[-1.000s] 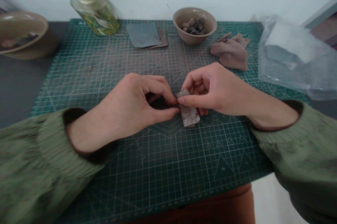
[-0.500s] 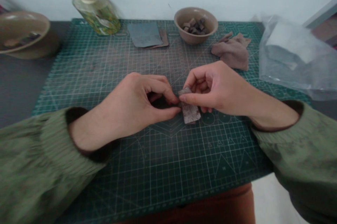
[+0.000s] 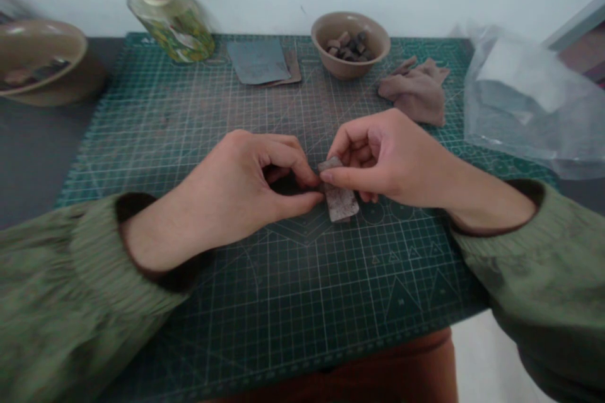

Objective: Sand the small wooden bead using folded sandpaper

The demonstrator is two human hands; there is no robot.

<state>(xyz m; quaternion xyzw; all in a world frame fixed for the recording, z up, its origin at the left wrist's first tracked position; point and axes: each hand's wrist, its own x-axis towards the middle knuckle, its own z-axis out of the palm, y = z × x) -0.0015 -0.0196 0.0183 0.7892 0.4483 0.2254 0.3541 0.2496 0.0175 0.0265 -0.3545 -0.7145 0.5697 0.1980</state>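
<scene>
My right hand [image 3: 385, 154] pinches a small folded strip of worn sandpaper [image 3: 343, 204], greyish brown, between thumb and index finger. Its lower end sticks out below the thumb, angled toward me. Facing it from the left, my left hand [image 3: 250, 179] has thumb and index fingertips pinched together against the strip's left edge. Whatever tiny piece those fingertips hold is hidden. Both hands are low over the middle of the green cutting mat [image 3: 293, 302].
Behind the hands lie flat sandpaper sheets [image 3: 255, 62], a brown bowl [image 3: 350, 70] of small dark blocks and a crumpled cloth [image 3: 418, 94]. A patterned bottle [image 3: 184, 34] stands back left, near a larger bowl [image 3: 61, 87]. At right lies a clear plastic bag [image 3: 534, 138].
Almost nothing differs. The whole view has shifted very slightly, and both hands keep the same pinch around the sandpaper strip.
</scene>
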